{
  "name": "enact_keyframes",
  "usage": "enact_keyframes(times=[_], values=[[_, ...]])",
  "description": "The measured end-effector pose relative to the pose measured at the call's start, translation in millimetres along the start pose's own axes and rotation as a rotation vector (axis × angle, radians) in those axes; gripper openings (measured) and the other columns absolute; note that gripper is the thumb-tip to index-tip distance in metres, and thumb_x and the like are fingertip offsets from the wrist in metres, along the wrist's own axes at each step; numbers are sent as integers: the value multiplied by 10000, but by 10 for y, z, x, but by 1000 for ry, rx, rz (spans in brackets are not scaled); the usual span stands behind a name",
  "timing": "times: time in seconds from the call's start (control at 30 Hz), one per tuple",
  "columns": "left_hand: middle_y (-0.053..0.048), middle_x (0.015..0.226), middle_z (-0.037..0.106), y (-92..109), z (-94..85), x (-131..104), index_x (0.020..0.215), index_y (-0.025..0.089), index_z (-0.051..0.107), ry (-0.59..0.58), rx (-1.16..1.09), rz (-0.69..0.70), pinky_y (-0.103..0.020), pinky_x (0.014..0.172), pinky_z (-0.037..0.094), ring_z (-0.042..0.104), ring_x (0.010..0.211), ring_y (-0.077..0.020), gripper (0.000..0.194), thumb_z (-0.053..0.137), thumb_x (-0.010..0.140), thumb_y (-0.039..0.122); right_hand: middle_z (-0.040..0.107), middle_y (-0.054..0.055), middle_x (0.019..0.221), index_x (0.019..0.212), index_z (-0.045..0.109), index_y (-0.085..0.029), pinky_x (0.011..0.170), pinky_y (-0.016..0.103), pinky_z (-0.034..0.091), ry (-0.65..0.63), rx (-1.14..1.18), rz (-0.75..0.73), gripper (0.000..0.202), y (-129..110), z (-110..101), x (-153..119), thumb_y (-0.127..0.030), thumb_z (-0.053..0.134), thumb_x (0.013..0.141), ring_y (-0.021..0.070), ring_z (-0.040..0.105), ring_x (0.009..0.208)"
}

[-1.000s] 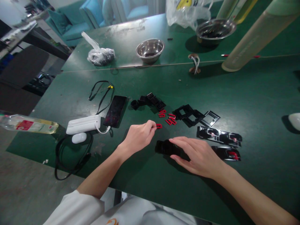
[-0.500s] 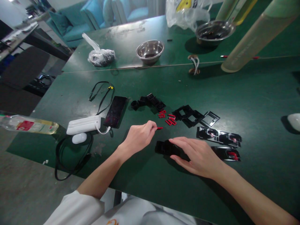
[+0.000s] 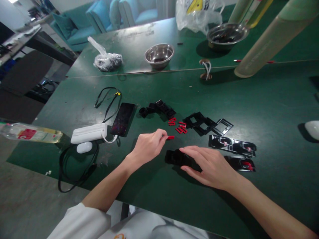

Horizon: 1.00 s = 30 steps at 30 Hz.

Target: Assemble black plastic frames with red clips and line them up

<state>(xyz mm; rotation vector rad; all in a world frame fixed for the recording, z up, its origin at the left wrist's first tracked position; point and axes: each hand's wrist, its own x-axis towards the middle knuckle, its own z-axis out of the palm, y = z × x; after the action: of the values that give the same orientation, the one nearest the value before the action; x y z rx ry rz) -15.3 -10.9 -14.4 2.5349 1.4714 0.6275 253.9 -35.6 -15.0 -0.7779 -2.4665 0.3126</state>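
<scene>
HEAD | left hand [image 3: 151, 144] pinches red piece [image 3: 170, 137], its free end toward 3 o'clock | right hand [image 3: 209, 164] grips black part [image 3: 173, 157] at its 9 o'clock | loose red pieces [image 3: 183, 126] at left hand's 2 o'clock | black frames [image 3: 200, 119] at right hand's 12 o'clock | dark phone [image 3: 123, 119] at left hand's 10 o'clock

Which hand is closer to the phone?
Left. The left hand, pinching a red piece, is just right of the phone and nearer the person. The right hand is farther right, holding a black part.
</scene>
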Motion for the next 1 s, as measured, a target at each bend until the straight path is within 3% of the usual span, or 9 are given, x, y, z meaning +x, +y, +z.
enact_keyframes(times=[0.5,1.0], values=[[35,719,710,27,24,-15,1052,193,586,53,-20,53,-244,585,411,700,608,-127,202,421,1127,284,764,163,1202,1371,539,-143,788,364,639,-12,32,14,323,15,-16,9,-302,499,1093,252,781,989],[29,703,705,113,3,-30,1042,190,619,79,-83,132,-235,599,438,684,583,-107,258,414,1135,316,742,162,1243,1435,561,-155,766,343,633,8,21,39,385,5,-13,-4,-254,529,1065,248,765,983]])
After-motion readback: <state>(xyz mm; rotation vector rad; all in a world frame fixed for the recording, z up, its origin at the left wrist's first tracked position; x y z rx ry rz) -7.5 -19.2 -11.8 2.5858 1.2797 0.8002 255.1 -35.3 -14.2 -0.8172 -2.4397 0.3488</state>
